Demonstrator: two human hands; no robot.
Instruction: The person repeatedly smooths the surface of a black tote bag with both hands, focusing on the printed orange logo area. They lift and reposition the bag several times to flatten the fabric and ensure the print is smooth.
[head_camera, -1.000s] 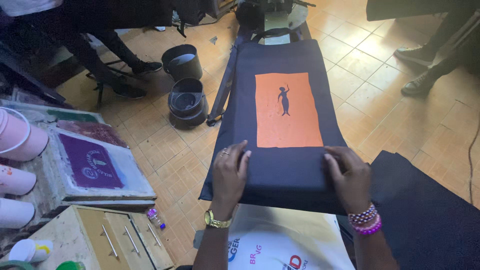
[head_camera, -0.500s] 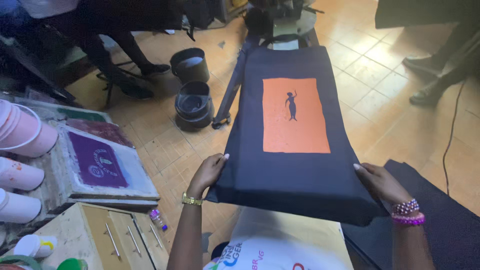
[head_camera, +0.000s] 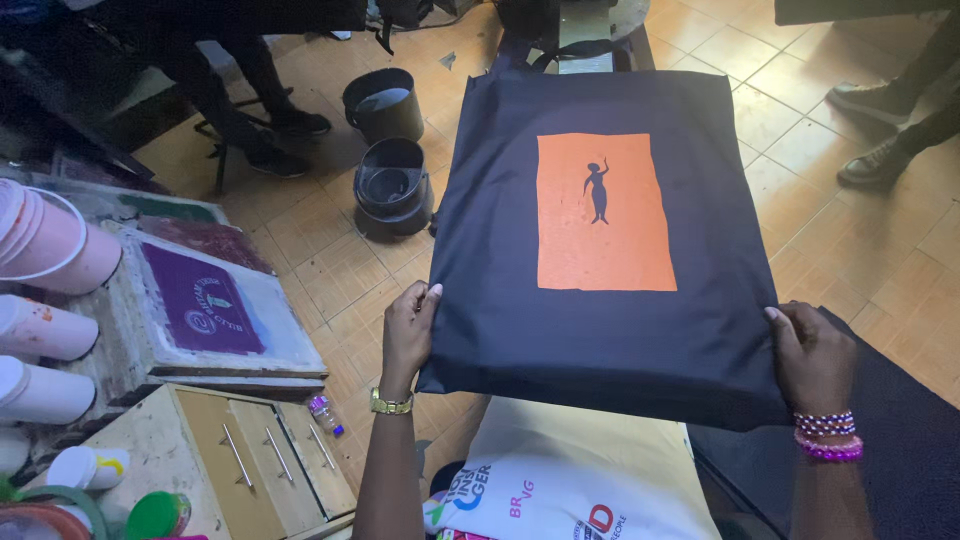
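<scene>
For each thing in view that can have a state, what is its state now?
dark bag: spread flat, orange print facing up, held at both near corners.
left hand: gripping the bag's near left corner.
right hand: gripping the bag's near right corner.
two black buckets: upright on the floor, open, no lids.
printing screen: lying flat on the bench, purple mesh up.
white jars: lying on their sides.
</scene>
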